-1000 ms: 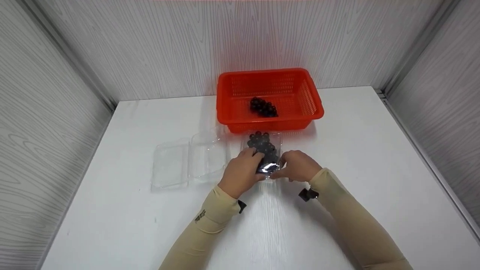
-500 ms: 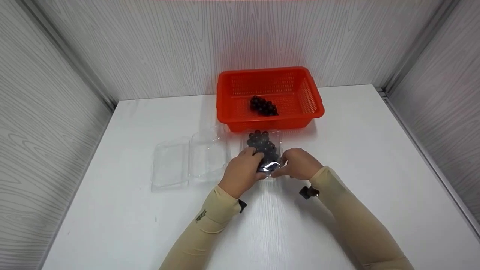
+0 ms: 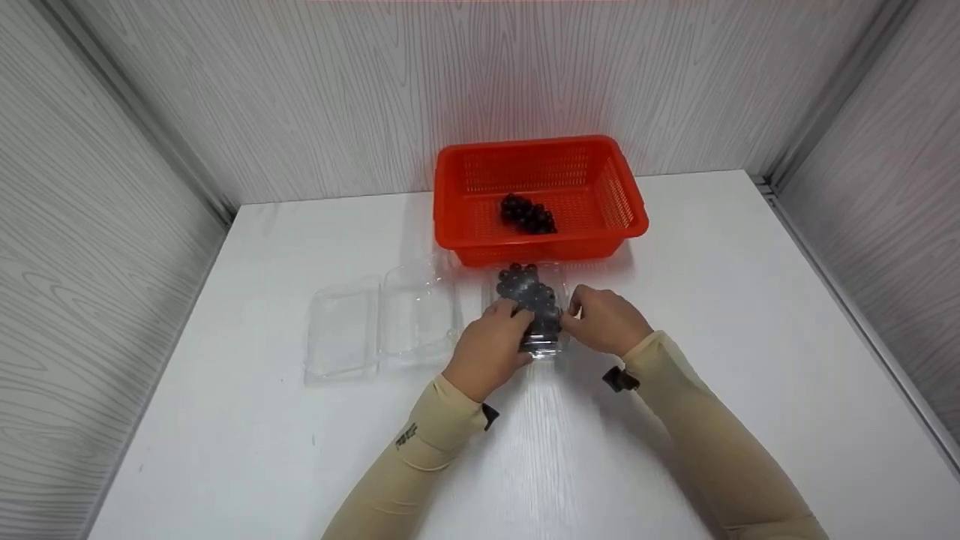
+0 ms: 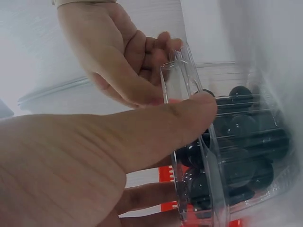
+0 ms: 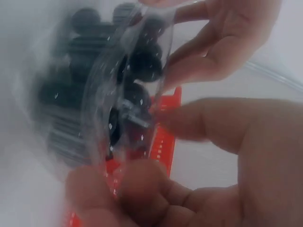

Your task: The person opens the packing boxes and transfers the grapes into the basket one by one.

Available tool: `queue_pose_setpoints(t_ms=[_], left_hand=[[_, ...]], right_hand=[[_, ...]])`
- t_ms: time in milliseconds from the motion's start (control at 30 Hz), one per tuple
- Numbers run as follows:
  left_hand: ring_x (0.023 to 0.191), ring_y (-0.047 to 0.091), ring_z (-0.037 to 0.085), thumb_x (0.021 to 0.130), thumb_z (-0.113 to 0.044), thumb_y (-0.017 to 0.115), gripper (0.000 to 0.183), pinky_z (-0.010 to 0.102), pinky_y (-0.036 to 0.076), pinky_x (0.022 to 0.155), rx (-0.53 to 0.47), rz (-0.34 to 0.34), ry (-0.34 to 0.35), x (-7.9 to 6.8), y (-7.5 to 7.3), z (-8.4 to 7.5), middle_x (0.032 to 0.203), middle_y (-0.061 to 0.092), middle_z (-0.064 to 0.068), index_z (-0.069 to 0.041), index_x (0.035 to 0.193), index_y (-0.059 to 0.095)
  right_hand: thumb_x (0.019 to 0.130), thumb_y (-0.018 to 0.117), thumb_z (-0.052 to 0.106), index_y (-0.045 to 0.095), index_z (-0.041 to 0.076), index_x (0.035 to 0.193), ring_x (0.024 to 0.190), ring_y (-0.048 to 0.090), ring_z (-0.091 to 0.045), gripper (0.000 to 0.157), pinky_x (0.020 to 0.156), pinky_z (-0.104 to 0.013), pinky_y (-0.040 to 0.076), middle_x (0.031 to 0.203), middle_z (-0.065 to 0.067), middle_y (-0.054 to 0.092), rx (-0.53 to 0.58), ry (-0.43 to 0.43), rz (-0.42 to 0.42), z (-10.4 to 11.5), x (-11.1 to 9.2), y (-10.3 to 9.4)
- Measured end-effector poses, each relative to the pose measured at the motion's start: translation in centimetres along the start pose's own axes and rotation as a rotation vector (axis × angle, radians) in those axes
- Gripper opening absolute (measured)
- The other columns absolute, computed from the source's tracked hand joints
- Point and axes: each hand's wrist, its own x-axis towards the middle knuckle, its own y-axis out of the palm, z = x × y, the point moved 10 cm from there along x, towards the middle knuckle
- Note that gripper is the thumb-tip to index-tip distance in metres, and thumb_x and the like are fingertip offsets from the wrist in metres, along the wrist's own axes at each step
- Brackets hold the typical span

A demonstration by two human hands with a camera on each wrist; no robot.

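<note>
A clear plastic clamshell box holding a bunch of dark grapes lies in front of the red basket in the head view. My left hand grips its near left part, fingers over the top and thumb at the near edge. That thumb lies across the box rim in the left wrist view. At the box's right edge is my right hand. The right wrist view, blurred, shows the right thumb and fingertips pinching the rim from either side.
Beyond the box stands a red basket with another bunch of dark grapes inside. Left of my left hand, an unfolded clear plastic clamshell rests on the white table. Pale wood-grain panels enclose the back and sides.
My right hand has moved from the box's near right corner a little farther up its right edge. The left hand has shifted slightly and still holds the box.
</note>
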Motion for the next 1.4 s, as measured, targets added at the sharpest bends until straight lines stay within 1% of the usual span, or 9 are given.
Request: queue_pose_setpoints(t_ms=[167,367,467,700,900,1000,1133,1300,1400], left_hand=[[0.116,0.064,0.028,0.084,-0.027,0.088,0.057,0.043,0.058,0.095,-0.021,-0.004,-0.02,0.0,-0.2,0.1,0.131,0.063,0.015,-0.008,0.133,0.066],[0.114,0.064,0.028,0.086,-0.028,0.087,0.057,0.043,0.058,0.094,-0.026,0.005,-0.015,0.0,-0.1,0.0,0.13,0.063,0.015,-0.007,0.134,0.065],[0.113,0.064,0.028,0.085,-0.027,0.087,0.056,0.043,0.058,0.093,-0.025,-0.004,-0.003,0.0,-0.1,-0.1,0.128,0.063,0.015,-0.006,0.133,0.065],[0.109,0.064,0.027,0.084,-0.029,0.088,0.056,0.043,0.059,0.09,0.002,-0.028,0.029,0.2,-0.3,0.0,0.123,0.064,0.014,-0.007,0.13,0.065],[0.118,0.063,0.031,0.086,-0.031,0.086,0.065,0.045,0.058,0.095,0.007,-0.016,0.018,0.2,-0.1,0.3,0.132,0.061,0.016,-0.01,0.142,0.061],[0.122,0.062,0.033,0.087,-0.033,0.085,0.07,0.046,0.057,0.097,0.011,-0.003,0.003,0.2,0.1,0.4,0.135,0.059,0.017,-0.012,0.147,0.058],[0.121,0.062,0.034,0.086,-0.032,0.086,0.069,0.046,0.058,0.094,0.027,-0.017,0.02,0.2,0.0,0.2,0.134,0.06,0.019,-0.012,0.147,0.058],[0.118,0.062,0.034,0.086,-0.03,0.086,0.068,0.046,0.059,0.091,0.045,-0.028,0.031,0.2,0.0,0.1,0.13,0.061,0.018,-0.01,0.145,0.058],[0.118,0.062,0.034,0.085,-0.03,0.088,0.068,0.046,0.059,0.09,0.045,-0.029,0.023,0.2,0.0,0.3,0.13,0.061,0.018,-0.01,0.143,0.059]], right_hand=[[0.09,0.059,0.015,0.061,0.005,0.102,0.071,0.056,-0.025,0.016,0.064,-0.039,0.047,0.082,-0.008,0.064,-0.064,-0.024,0.022,-0.1,-0.2,-0.3],[0.087,0.065,0.011,0.056,0.002,0.114,0.073,0.057,-0.025,0.03,0.069,-0.041,0.049,0.086,-0.009,0.064,-0.09,-0.065,0.112,-0.5,-0.5,0.3],[0.087,0.067,0.013,0.056,0.003,0.116,0.075,0.059,-0.024,0.033,0.072,-0.042,0.051,0.088,-0.008,0.065,-0.097,-0.081,0.148,-0.8,-0.6,0.5],[0.089,0.07,0.014,0.053,0.0,0.115,0.085,0.06,-0.026,0.034,0.079,-0.043,0.052,0.098,-0.013,0.064,-0.043,-0.205,0.189,-0.5,-0.4,0.6],[0.093,0.07,0.028,0.049,0.004,0.121,0.087,0.061,-0.025,0.042,0.08,-0.043,0.052,0.102,-0.012,0.064,-0.009,-0.173,0.248,-1.3,-0.3,1.2],[0.095,0.069,0.027,0.047,0.006,0.119,0.085,0.062,-0.025,0.039,0.077,-0.041,0.051,0.1,-0.011,0.065,0.024,-0.193,0.248,-1.3,0.0,1.4],[0.096,0.07,0.02,0.045,0.008,0.117,0.078,0.058,-0.02,0.035,0.072,-0.036,0.049,0.09,-0.008,0.063,0.099,-0.21,0.271,-1.2,0.3,1.8],[0.098,0.069,0.016,0.049,0.007,0.123,0.063,0.052,-0.016,0.034,0.061,-0.029,0.047,0.078,-0.012,0.062,0.246,-0.125,0.341,-1.6,0.5,2.9],[0.098,0.069,0.019,0.055,0.007,0.125,0.061,0.052,-0.015,0.033,0.059,-0.028,0.046,0.081,-0.013,0.063,0.263,-0.091,0.366,-1.5,0.4,3.4]])
